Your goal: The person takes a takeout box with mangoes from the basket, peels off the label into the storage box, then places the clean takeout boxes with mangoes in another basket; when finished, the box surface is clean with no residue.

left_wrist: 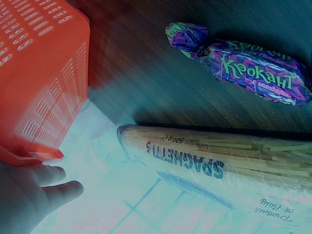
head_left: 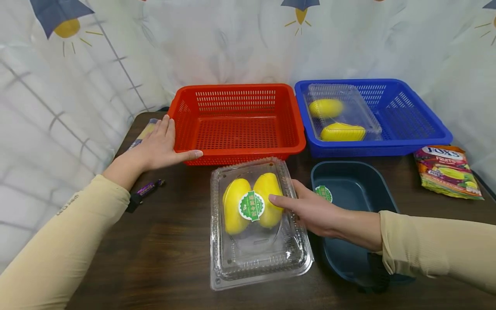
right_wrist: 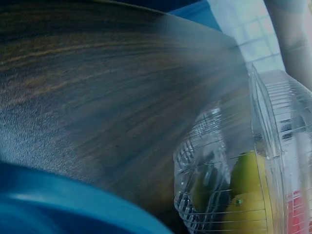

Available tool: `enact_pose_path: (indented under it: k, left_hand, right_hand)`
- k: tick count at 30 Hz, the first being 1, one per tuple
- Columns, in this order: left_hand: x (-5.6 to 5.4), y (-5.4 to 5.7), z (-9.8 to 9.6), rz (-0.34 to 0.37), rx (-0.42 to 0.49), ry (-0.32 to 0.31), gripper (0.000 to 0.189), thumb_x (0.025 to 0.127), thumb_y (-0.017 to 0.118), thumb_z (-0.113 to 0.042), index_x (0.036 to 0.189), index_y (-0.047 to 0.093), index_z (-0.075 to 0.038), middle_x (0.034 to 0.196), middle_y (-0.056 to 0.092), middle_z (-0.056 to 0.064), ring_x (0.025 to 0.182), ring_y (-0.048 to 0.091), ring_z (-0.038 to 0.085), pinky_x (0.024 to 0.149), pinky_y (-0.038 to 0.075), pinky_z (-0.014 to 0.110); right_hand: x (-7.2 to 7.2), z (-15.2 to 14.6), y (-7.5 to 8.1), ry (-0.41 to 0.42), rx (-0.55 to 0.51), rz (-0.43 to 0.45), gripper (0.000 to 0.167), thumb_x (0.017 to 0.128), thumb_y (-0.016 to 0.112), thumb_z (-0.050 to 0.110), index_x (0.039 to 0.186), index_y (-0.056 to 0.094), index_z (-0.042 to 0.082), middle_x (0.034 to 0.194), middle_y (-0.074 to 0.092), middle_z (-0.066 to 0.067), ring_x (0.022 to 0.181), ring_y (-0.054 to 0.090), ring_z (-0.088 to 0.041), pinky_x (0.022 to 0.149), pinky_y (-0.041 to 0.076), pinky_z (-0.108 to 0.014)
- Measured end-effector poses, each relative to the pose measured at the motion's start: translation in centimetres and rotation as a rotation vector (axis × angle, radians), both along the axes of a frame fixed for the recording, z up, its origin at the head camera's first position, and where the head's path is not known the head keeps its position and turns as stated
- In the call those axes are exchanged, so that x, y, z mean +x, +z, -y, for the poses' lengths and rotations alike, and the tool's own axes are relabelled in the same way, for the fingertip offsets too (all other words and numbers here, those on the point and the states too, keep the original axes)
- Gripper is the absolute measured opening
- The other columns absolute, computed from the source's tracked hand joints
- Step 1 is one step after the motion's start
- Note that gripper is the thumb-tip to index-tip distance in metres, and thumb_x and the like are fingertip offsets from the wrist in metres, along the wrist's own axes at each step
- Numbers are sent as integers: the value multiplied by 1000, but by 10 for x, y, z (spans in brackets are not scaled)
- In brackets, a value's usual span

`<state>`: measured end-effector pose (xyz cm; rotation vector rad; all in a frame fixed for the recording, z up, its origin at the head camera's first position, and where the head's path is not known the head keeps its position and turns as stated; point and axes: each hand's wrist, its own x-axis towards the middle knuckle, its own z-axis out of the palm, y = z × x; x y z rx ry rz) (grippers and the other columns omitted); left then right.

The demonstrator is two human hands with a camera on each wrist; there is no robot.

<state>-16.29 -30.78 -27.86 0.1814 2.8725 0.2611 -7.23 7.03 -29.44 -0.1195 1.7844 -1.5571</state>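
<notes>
In the head view my right hand (head_left: pixel 315 209) grips the right side of a clear plastic clamshell box (head_left: pixel 257 260), thumb on top of the lid. Two yellow mangoes (head_left: pixel 235 217) show inside, with a round green label (head_left: pixel 251 206) over them. The box is tilted, in front of the red basket (head_left: pixel 248 154). My left hand (head_left: pixel 160 144) lies with fingers straight at that basket's left rim, thumb along the front corner. From the right wrist, the box (right_wrist: pixel 202 165) appears at the lower right; the gripping fingers are hidden there.
A blue basket (head_left: pixel 360 148) at the back right holds another clear box (head_left: pixel 366 107) with yellow fruit. A dark blue tub (head_left: pixel 358 196) sits below it, a Fox's candy bag (head_left: pixel 447 170) farther right. Near my left arm lie a purple wrapped candy (left_wrist: pixel 258 70) and a spaghetti pack (left_wrist: pixel 209 156).
</notes>
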Motion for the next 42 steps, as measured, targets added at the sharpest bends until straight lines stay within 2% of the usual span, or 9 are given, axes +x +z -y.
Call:
enact_pose_path:
  k: [4,8,18,24,33,35,37,40,42]
  left_hand:
    - [1,1,0,6,2,5,132,87,45,-84,156,-15,11,166,-22,31,153,-7,58,120,10,73]
    - [2,2,0,11,12,8,133,86,45,-84,156,-16,10,166,-23,28,154,-6,55,120,13,73]
    - [1,2,-1,0,34,19,132,86,47,-83,156,-18,9,166,-24,28,153,-8,57,117,15,76]
    - [3,2,-3,7,37,33,131,88,48,-81,156,-18,10,165,-24,30,151,-12,60,118,11,76]
    - [7,5,-2,7,10,16,125,91,43,-79,156,-17,9,164,-28,29,151,-15,58,121,5,74]
    - [11,7,-5,-35,23,-6,122,92,45,-77,158,-14,7,166,-25,27,153,-14,55,121,4,74]
    - [19,9,-12,-112,52,-38,116,94,49,-72,161,-7,4,169,-15,27,156,-7,52,121,8,73]
    - [39,10,-30,-277,122,-97,103,95,61,-59,162,13,3,169,12,28,155,16,47,121,21,69]
    - [53,6,-44,-381,168,-141,92,95,66,-51,159,28,3,160,33,27,147,34,44,118,33,64]
  right_hand:
    - [-4,3,-6,-7,16,2,77,103,59,30,157,9,7,151,35,-23,130,50,-38,103,53,-58]
    - [-8,4,-12,-27,7,5,74,106,55,27,157,8,3,149,37,-26,127,53,-35,99,56,-51]
    - [-12,4,-15,-54,22,-9,70,108,51,22,157,7,-2,148,39,-29,126,55,-33,103,54,-50]
    - [-10,3,-15,-39,13,1,69,109,50,24,156,7,-1,147,41,-28,125,56,-32,103,55,-49]
    - [-9,2,-16,-28,13,7,67,109,49,26,156,9,-1,148,40,-27,128,54,-33,105,52,-52]
    - [-9,2,-17,-23,6,9,66,109,49,25,156,10,-1,147,41,-27,127,55,-33,105,53,-51]
    - [-10,2,-17,-21,4,10,66,109,49,25,156,11,-1,147,41,-27,127,55,-33,105,53,-51]
    - [-10,2,-17,-25,8,6,68,108,50,26,156,11,-1,148,40,-27,128,54,-34,106,52,-53]
    - [-10,1,-16,-29,14,-1,68,108,51,26,156,10,-1,148,39,-26,128,53,-34,107,51,-54]
